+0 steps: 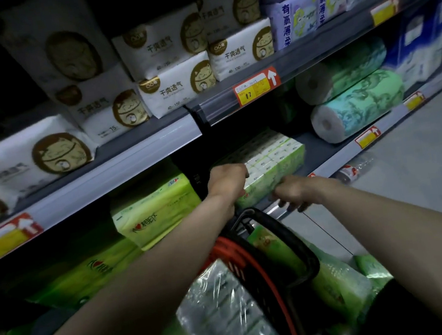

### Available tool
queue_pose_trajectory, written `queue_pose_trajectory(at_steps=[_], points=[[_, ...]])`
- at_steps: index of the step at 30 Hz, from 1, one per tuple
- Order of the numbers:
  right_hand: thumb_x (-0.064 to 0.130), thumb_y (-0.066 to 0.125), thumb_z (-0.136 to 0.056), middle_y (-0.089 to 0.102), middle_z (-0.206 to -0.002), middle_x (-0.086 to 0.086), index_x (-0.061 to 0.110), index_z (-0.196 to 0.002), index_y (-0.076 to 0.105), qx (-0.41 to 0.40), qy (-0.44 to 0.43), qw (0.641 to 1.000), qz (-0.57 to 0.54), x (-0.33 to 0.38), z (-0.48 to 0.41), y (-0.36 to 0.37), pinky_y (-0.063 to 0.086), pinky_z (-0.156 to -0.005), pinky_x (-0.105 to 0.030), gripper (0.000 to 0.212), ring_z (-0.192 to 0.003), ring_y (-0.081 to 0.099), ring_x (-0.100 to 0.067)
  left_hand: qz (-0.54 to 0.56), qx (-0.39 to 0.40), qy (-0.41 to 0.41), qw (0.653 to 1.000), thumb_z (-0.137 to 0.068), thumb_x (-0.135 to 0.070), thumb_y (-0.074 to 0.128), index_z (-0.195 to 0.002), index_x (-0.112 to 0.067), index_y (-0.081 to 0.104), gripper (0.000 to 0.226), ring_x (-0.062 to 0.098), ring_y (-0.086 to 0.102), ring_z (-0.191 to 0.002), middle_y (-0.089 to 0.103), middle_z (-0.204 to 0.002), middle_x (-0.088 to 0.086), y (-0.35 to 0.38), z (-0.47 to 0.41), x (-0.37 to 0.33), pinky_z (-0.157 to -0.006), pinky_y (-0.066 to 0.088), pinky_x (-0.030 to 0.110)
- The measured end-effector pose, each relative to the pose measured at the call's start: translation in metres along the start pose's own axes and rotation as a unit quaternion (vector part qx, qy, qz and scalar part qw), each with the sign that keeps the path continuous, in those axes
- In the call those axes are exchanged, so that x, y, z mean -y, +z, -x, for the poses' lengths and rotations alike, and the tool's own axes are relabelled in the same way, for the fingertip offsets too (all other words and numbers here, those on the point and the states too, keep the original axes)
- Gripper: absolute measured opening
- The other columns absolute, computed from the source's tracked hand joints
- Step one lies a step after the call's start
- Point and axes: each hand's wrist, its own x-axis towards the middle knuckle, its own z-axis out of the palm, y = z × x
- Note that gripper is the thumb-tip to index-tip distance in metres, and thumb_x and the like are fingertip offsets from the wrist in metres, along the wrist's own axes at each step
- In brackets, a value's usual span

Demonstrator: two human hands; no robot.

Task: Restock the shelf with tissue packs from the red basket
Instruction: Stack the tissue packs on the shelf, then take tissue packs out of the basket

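The green-and-white plastic-wrapped multi-pack (274, 157) of small tissue packs lies on the grey metal lower shelf (321, 151), at about 12 o'clock from the hands. Its near end overhangs or meets the shelf's front lip. Its long axis runs from 7 o'clock, at the hands, to 1 o'clock, into the dark back of the shelf, so it points end-on into the gap.

The left hand (227, 183) sits on the near left top corner with its fingers curled over the wrap. The right hand (293, 191) is at the near right lower corner, fingers bent down round the edge; how far they reach under is hidden. Both appear to grip the pack's near end and neither is clearly closer to it. The left is higher and the right lower.

To my eye the pack is nearly home, and the remaining move is a straight push along that axis toward 1 o'clock.

At 9 o'clock of the pack stands a lime-green soft tissue bag (155, 209), close beside it. At 2 o'clock two green-printed paper towel rolls (358, 110) are stacked, with bare shelf between them and the pack.

Below the wrists, at 6 o'clock, is the red plastic basket (234, 252) with its black handle (294, 242) and more wrapped green packs (340, 289) in and beside it.
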Motion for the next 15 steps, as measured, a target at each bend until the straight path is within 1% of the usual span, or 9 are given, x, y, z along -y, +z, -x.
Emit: queue_pose_trajectory(at_steps=[2,4,6,7,10,11,13,14,15], points=[[0.032,0.059,-0.105,0.070,-0.126,-0.012,0.008,-0.131,0.063,0.011,-0.008,0.998,0.065,-0.004,0.020,-0.004,0.059,-0.091,-0.043,0.035,-0.107,0.074,-0.031,-0.003,0.039,0.047,0.998,-0.089,-0.013,0.060,-0.089,-0.020,0.077,0.019,0.016,0.061,-0.078,0.067,-0.087,-0.001,-0.015,0.018,-0.002,-0.076,0.061,0.034],[0.033,0.061,-0.104,0.072,-0.123,-0.008,0.009,-0.127,0.064,-0.023,-0.027,0.996,0.087,-0.001,0.039,-0.010,0.060,-0.088,-0.041,0.033,-0.103,0.075,-0.028,-0.021,0.064,0.092,0.994,-0.084,-0.014,0.061,-0.087,-0.026,0.078,0.021,0.018,0.063,-0.080,0.069,-0.082,-0.001,-0.032,0.035,-0.002,-0.072,0.055,0.031],[0.031,0.062,-0.105,0.075,-0.116,-0.008,0.009,-0.122,0.069,-0.064,-0.076,0.993,0.067,0.012,0.058,-0.012,0.059,-0.078,-0.036,0.029,-0.097,0.075,-0.025,-0.047,0.066,0.129,0.988,-0.080,-0.014,0.063,-0.088,-0.027,0.077,0.021,0.017,0.064,-0.073,0.072,-0.084,0.002,-0.050,0.053,-0.001,-0.071,0.051,0.028],[0.029,0.062,-0.106,0.076,-0.113,-0.009,0.010,-0.121,0.071,-0.080,-0.105,0.990,0.057,0.019,0.068,-0.011,0.057,-0.071,-0.031,0.026,-0.093,0.075,-0.023,-0.063,0.061,0.150,0.985,-0.083,-0.012,0.063,-0.092,-0.026,0.077,0.021,0.014,0.063,-0.069,0.073,-0.085,0.002,-0.059,0.062,0.001,-0.068,0.050,0.024],[0.025,0.063,-0.106,0.079,-0.104,-0.008,0.016,-0.121,0.071,-0.091,-0.180,0.977,0.065,0.033,0.086,-0.003,0.048,-0.052,-0.015,0.020,-0.083,0.075,-0.017,-0.108,0.031,0.211,0.971,-0.092,-0.006,0.059,-0.103,-0.026,0.075,0.028,0.009,0.065,-0.075,0.077,-0.094,-0.002,-0.090,0.094,0.014,-0.065,0.047,0.015],[0.025,0.064,-0.105,0.079,-0.100,-0.008,0.016,-0.120,0.072,-0.089,-0.190,0.974,0.080,0.033,0.091,0.000,0.048,-0.051,-0.016,0.019,-0.081,0.075,-0.018,-0.110,0.028,0.218,0.969,-0.093,-0.005,0.059,-0.103,-0.027,0.075,0.029,0.009,0.065,-0.078,0.078,-0.097,-0.001,-0.101,0.104,0.021,-0.067,0.047,0.016],[0.024,0.064,-0.105,0.080,-0.095,-0.009,0.012,-0.120,0.074,-0.077,-0.193,0.970,0.127,0.027,0.092,0.005,0.054,-0.058,-0.024,0.022,-0.082,0.076,-0.024,-0.111,0.018,0.221,0.969,-0.093,-0.007,0.061,-0.101,-0.030,0.076,0.029,0.011,0.067,-0.080,0.079,-0.099,-0.003,-0.125,0.121,0.040,-0.071,0.049,0.021],[0.024,0.064,-0.105,0.079,-0.094,-0.008,0.010,-0.120,0.074,-0.077,-0.190,0.968,0.148,0.024,0.091,0.007,0.056,-0.060,-0.025,0.022,-0.082,0.076,-0.026,-0.114,0.010,0.219,0.969,-0.093,-0.008,0.062,-0.101,-0.030,0.077,0.028,0.009,0.068,-0.080,0.079,-0.097,-0.006,-0.139,0.130,0.050,-0.073,0.051,0.021],[0.021,0.064,-0.106,0.079,-0.094,-0.008,0.010,-0.121,0.073,-0.079,-0.186,0.967,0.157,0.021,0.091,0.008,0.054,-0.059,-0.020,0.021,-0.081,0.075,-0.025,-0.122,0.002,0.215,0.969,-0.093,-0.008,0.064,-0.101,-0.028,0.078,0.026,0.005,0.069,-0.081,0.078,-0.096,-0.010,-0.153,0.137,0.060,-0.072,0.050,0.017]])
